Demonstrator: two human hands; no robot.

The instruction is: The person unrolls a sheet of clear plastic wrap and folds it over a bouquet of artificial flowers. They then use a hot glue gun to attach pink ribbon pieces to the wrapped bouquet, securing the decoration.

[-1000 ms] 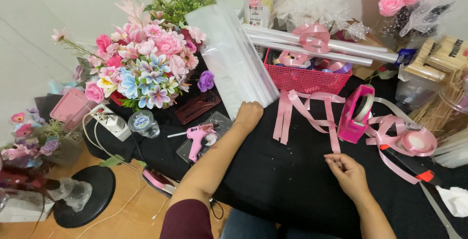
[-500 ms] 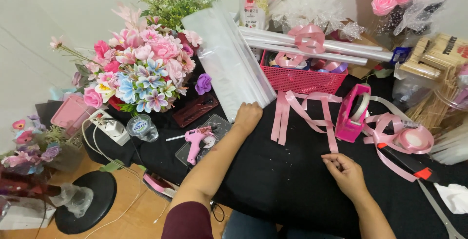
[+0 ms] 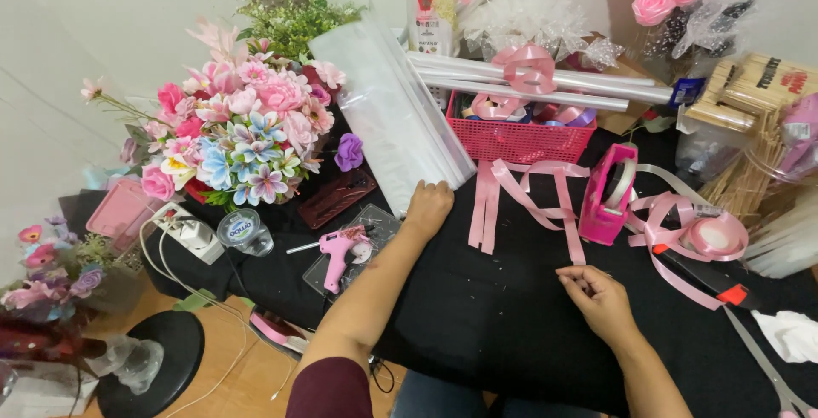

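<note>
Left hand (image 3: 428,205) reaches forward, grip closed on the end of a glossy clear plastic sleeve stack (image 3: 392,111) mid-counter. Right hand (image 3: 599,296), fingers curled, pinches something small near the counter's (image 3: 477,316) front edge; what, I cannot tell.

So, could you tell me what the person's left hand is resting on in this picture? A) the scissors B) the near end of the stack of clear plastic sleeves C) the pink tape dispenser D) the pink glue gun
B: the left hand lies on the lower end of the stack of clear plastic sleeves, while the pink glue gun lies apart, to its left on the black table.
</note>
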